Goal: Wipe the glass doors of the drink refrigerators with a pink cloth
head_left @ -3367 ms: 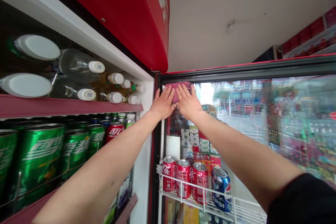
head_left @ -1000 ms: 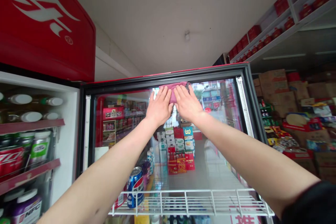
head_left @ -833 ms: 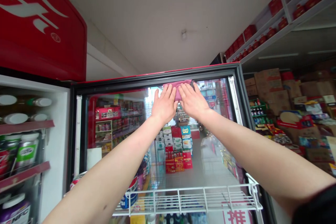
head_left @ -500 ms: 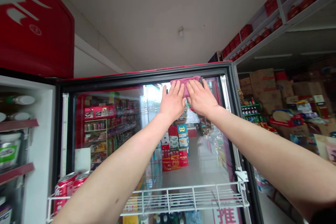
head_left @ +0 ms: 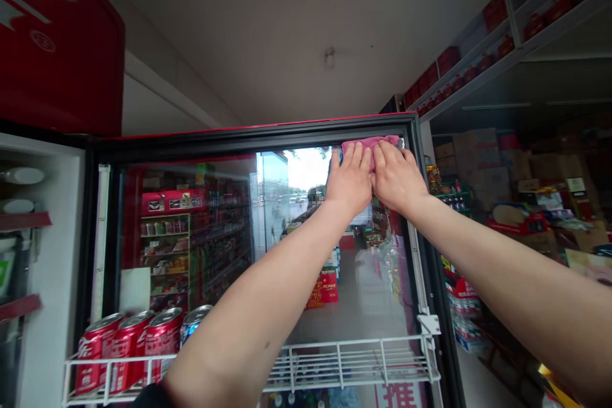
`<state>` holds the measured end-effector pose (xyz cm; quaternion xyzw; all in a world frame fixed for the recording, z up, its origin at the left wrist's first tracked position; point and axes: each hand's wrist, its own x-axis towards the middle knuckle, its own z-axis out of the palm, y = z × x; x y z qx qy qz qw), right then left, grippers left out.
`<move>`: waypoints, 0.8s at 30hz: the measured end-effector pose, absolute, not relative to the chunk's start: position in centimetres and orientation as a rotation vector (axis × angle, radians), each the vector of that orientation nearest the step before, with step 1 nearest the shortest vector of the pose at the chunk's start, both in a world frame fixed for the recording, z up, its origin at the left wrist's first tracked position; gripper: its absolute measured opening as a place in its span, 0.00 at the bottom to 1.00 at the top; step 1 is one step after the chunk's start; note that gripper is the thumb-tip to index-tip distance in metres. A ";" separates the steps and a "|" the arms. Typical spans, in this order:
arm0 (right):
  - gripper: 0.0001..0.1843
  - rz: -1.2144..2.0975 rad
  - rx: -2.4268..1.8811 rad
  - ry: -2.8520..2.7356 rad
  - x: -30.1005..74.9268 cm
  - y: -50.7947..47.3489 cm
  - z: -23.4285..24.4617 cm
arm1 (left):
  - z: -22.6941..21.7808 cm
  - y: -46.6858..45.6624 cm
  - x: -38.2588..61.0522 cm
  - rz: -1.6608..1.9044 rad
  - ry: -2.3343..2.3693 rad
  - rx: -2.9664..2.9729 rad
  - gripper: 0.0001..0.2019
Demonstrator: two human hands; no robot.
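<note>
A pink cloth (head_left: 367, 142) lies against the top right part of the glass door (head_left: 224, 178), just below its black frame. My left hand (head_left: 350, 182) presses the cloth from the left, fingers pointing up and laid along it. Beside it, nearly touching, my right hand (head_left: 398, 178) bears on the cloth's right part, close to the frame's corner. Both arms reach up, and most of the cloth's lower part is hidden under the fingers.
A white wire rack (head_left: 339, 357) crosses the lower door. Several drink cans (head_left: 128, 347) stand at its left end. Left is the fridge's white inner wall (head_left: 50, 268) with shelves; a red sign panel (head_left: 62, 57) hangs above. Stocked wall shelves (head_left: 516, 48) rise at right.
Both hands have slid the cloth to the right along the top of the glass, toward the frame's corner. The view has shifted, bringing more cans on the rack into sight.
</note>
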<state>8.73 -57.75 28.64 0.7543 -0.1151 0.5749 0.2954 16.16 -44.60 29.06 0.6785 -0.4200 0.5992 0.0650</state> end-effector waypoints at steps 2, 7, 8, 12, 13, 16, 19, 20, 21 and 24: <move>0.36 1.539 2.004 -0.341 8.9 -57.4 28.2 | 28.9 -44.6 16.3 1.804 -1.287 2.043 0.32; 0.36 1.553 2.019 -0.371 9.0 -56.9 26.7 | 27.8 -44.4 16.3 1.778 -1.320 2.035 0.32; 0.36 1.554 2.021 -0.364 8.9 -56.9 26.2 | 27.4 -44.4 16.2 1.755 -1.324 2.049 0.32; 0.35 1.537 2.024 -0.353 8.4 -56.9 23.4 | 24.7 -44.1 15.7 1.672 -1.348 2.118 0.33; 0.35 1.526 2.026 -0.357 8.2 -56.8 22.5 | 23.7 -44.0 15.6 1.667 -1.360 2.123 0.33; 0.33 1.489 2.026 -0.342 7.6 -56.5 19.3 | 20.5 -43.4 15.4 1.663 -1.401 2.118 0.32; 0.33 1.434 2.051 -0.329 6.9 -56.0 15.9 | 17.1 -42.7 15.2 1.651 -1.451 2.149 0.32; 0.33 1.405 2.067 -0.334 6.6 -55.8 14.9 | 16.1 -42.5 15.0 1.646 -1.466 2.169 0.32; 0.33 1.372 2.084 -0.339 6.4 -55.7 13.9 | 15.2 -42.2 14.9 1.640 -1.478 2.191 0.32; 0.32 1.285 2.147 -0.324 5.8 -55.2 11.2 | 12.6 -41.4 14.3 1.607 -1.496 2.252 0.31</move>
